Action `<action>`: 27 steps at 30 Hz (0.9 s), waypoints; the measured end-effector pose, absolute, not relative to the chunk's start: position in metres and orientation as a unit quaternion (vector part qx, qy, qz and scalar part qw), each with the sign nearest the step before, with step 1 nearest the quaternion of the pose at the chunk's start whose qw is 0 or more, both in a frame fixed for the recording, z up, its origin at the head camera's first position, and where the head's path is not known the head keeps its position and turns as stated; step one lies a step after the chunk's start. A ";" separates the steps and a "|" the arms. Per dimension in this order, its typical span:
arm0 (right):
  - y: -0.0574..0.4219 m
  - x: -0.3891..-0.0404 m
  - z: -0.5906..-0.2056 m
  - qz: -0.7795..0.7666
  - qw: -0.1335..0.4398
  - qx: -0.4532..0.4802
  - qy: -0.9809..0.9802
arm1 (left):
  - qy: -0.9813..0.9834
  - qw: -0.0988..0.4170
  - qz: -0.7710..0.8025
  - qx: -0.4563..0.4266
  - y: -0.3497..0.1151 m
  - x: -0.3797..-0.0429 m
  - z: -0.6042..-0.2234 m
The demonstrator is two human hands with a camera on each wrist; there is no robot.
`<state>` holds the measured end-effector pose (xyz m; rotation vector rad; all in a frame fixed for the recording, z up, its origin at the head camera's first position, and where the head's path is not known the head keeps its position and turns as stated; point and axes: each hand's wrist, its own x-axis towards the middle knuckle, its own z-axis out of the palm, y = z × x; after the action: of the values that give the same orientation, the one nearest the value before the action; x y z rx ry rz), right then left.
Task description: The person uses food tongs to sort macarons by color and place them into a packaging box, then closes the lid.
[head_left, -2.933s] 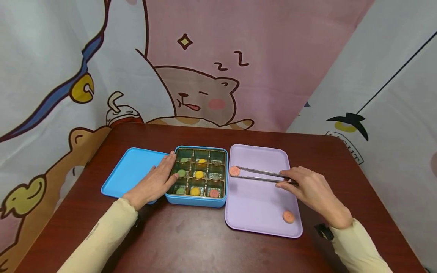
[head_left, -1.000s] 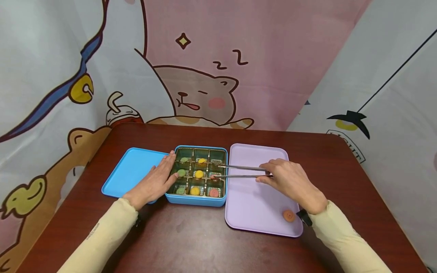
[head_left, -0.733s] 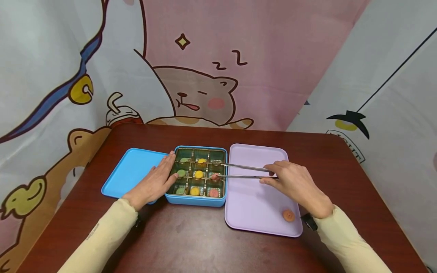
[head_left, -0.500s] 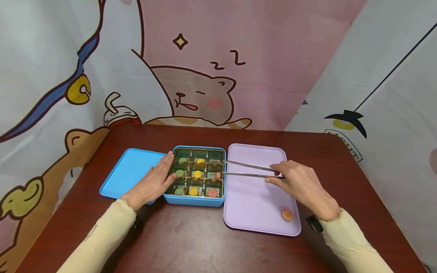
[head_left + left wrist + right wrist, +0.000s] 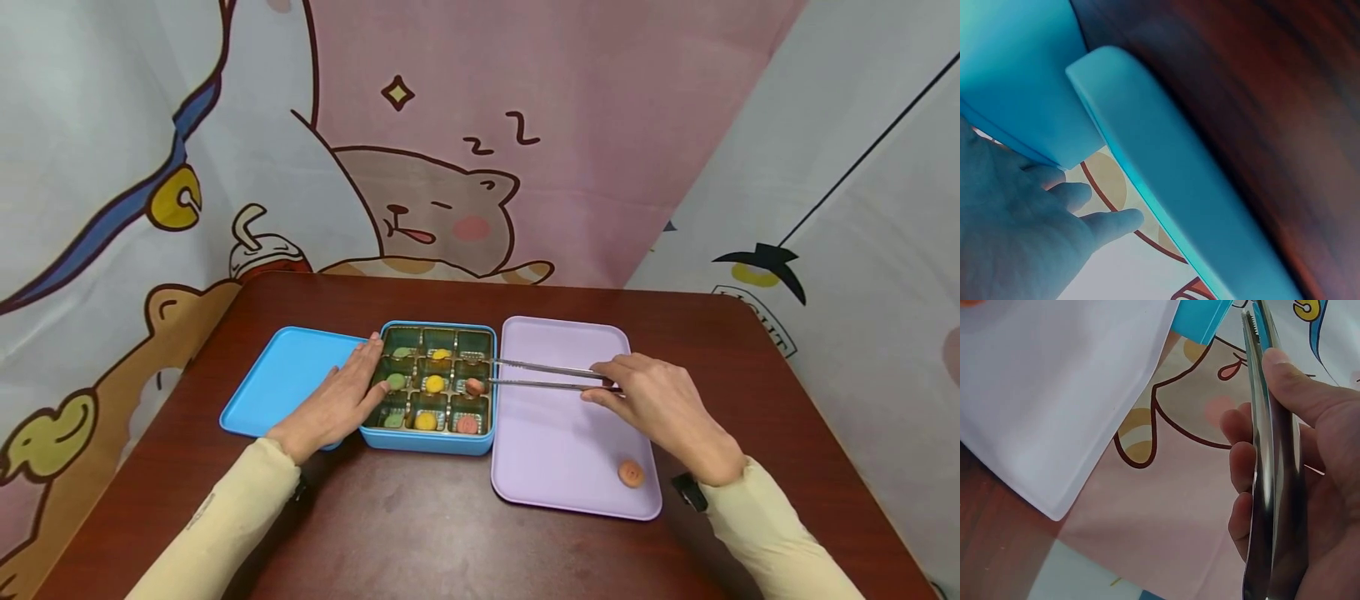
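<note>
A blue box point(image 5: 429, 444) holds a gold-edged insert of small compartments with green, yellow and pink button-like discs. My left hand point(image 5: 336, 402) lies along its left side with straight fingers, thumb over the rim; the left wrist view shows the fingers point(image 5: 1113, 226) against the box wall. My right hand point(image 5: 663, 408) grips metal tongs point(image 5: 551, 384), their two arms apart and tips over the box's right rim. Near the lower tip, a pinkish disc point(image 5: 475, 387) sits in the middle right compartment. Another pink disc point(image 5: 467, 424) is in the compartment in front of it.
A lilac tray point(image 5: 566, 450) stands against the box's right side, with one orange-pink disc point(image 5: 631, 473) near its front right corner. A blue lid point(image 5: 281, 379) lies left of the box, partly under my left forearm. A printed cloth point(image 5: 600, 167) hangs behind the table.
The tongs carried a pink disc left from the tray into the middle right compartment and let it go, then drew back slightly right. The disc tipped from its edge to lie flatter. Left hand unmoved.
</note>
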<state>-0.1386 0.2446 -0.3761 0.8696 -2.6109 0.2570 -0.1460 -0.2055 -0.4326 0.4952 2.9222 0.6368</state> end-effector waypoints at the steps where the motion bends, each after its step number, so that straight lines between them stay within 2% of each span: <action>1: 0.243 -0.139 -0.375 0.088 0.190 0.311 -0.927 | 0.963 0.054 0.208 0.163 -0.206 -0.146 -0.432; 9: 0.228 -0.139 -0.358 0.044 0.205 0.333 -0.919 | 0.962 0.057 0.209 0.168 -0.206 -0.146 -0.432; 27: 0.203 -0.143 -0.345 0.007 0.171 0.344 -0.923 | 0.962 0.055 0.211 0.164 -0.207 -0.147 -0.434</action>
<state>-0.1430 0.2026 -0.3446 0.9758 -2.6226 0.0195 -0.1466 -0.2072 -0.4338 0.4992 2.9209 0.6418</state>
